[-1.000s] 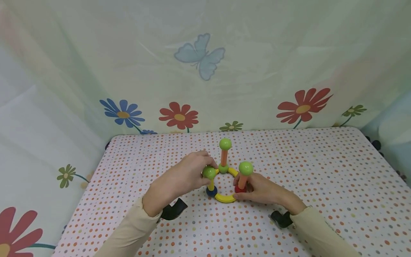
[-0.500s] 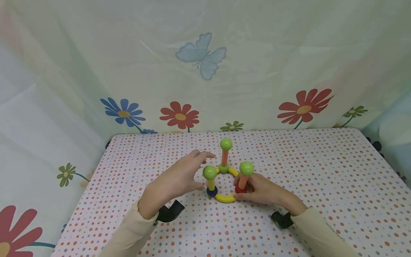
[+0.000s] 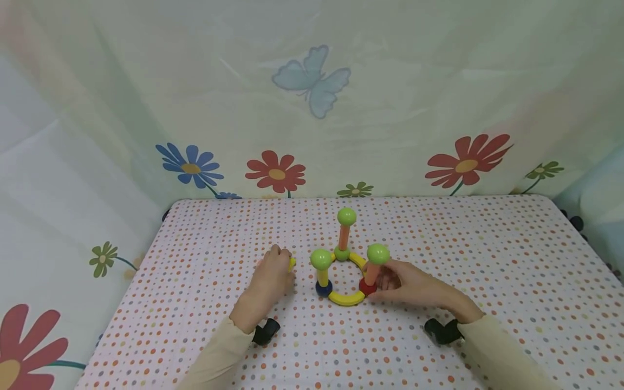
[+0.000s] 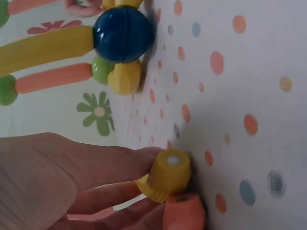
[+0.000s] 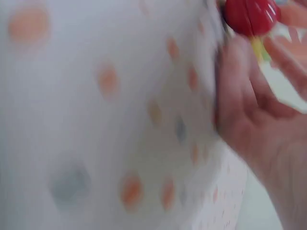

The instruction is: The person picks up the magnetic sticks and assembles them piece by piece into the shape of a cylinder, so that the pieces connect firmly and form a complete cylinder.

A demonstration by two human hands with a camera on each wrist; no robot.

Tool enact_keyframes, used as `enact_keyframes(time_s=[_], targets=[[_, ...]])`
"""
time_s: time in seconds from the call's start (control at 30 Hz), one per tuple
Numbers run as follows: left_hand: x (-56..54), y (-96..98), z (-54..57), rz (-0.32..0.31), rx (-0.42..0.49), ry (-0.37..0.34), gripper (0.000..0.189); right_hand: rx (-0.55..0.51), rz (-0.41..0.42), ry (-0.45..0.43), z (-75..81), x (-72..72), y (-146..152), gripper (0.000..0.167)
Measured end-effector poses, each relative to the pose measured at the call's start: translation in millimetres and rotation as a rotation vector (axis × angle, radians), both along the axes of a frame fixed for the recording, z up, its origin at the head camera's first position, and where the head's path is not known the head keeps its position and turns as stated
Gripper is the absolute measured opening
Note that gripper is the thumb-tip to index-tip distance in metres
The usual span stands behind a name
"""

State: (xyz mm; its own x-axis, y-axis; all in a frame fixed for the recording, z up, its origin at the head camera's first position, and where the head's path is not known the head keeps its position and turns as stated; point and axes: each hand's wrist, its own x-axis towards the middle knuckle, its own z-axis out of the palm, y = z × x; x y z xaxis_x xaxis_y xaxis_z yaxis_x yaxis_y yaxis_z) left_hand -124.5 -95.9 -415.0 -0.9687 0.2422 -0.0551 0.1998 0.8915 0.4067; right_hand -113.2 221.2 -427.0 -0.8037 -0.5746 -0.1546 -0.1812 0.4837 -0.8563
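Note:
My left hand [image 3: 270, 276] is down at the tabletop left of a magnetic toy frame. Its thumb and fingers pinch a yellow curved magnetic rod [image 4: 169, 175] with a pale spot on its end. Against that rod lies an orange rod [image 4: 184, 214], partly hidden by the fingers. The frame's ring has yellow curved rods [image 3: 347, 299] joined by a blue ball [image 3: 324, 288], a green ball [image 3: 342, 253] and a red ball [image 3: 368, 287]. An upright rod with a light green ball stands on each. My right hand [image 3: 414, 284] is beside the red ball, fingers loosely spread.
The dotted tablecloth [image 3: 463, 244] covers the table, with its far edge meeting a curtain [image 3: 390, 108] printed with flowers and a butterfly. Each wrist carries a black camera mount, the left mount [image 3: 266, 331] and the right mount [image 3: 442, 330].
My left hand has left the blue ball's upright, moved left and down, and taken hold of a yellow curved rod. My right hand has loosened from the red ball and shifted slightly right.

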Motion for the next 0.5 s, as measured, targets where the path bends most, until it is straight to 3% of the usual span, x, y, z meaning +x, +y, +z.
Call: enact_keyframes(time_s=[0.13,0.23,0.37,0.5], targets=[[1.6,1.8,-2.4,0.005,0.002,0.034,0.019,-0.085,0.013,-0.178,8.2,-10.8,23,0.049],[1.9,1.5,-1.8,0.01,0.016,0.049,0.017,-0.095,-0.046,-0.21,19.2,-19.8,39,0.054],[-0.5,0.3,-3.0,0.015,0.09,0.033,0.014,-0.089,-0.148,-0.06,43.4,-30.9,39,0.045],[-11.6,-2.9,-1.8,0.006,0.257,-0.006,0.013,-0.04,-0.175,0.133,76.3,-41.9,12,0.036]])
